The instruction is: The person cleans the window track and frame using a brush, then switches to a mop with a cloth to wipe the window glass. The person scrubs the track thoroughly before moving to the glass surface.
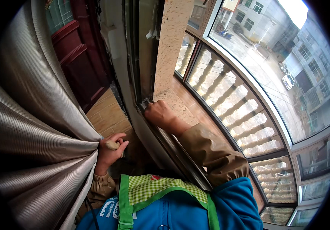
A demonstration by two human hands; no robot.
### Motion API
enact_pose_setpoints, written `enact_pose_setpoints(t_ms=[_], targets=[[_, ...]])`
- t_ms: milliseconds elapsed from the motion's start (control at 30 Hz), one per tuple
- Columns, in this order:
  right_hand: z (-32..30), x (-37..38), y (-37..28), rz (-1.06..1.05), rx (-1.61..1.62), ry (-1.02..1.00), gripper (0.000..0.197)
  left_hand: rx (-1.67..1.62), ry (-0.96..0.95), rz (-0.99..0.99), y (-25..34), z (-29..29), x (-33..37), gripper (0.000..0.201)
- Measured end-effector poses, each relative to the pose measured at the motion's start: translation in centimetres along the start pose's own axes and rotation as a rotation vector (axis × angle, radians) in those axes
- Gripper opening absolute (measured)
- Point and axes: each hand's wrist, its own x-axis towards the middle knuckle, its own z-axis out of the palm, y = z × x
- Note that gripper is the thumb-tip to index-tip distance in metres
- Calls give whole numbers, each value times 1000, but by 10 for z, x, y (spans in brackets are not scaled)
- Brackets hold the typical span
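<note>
My right hand [162,116] is closed in a fist at the lower corner of a dark metal window frame [134,50], down by its track [180,153]. Whitish-grey material [145,103] shows beside its knuckles; what the fingers hold is hidden. My left hand [109,151] is curled round a tan, blunt-ended piece [113,145] that looks like a short handle, most of it covered by the palm. Against the back of that hand the shiny grey-brown curtain [46,126] is drawn together into folds.
Left of the frame is a dark red panelled door [82,57] above a wood-look tiled floor [109,111]. A speckled stone post [172,46] rises beside the frame. Farther right, large panes [264,69] and a baluster railing [234,103] border the space.
</note>
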Motion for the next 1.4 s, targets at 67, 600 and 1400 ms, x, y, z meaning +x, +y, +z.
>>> enact_pose_setpoints(t_ms=[67,600,1400], targets=[[14,-7,14,28,37,180,8,-11,6,-13,-4,0,-2,23],[28,-9,15,267,467,102,19,-30,-10,-1,-3,2,-4,22],[3,-31,14,385,468,459,10,-43,-47,-64,7,4,4,21]])
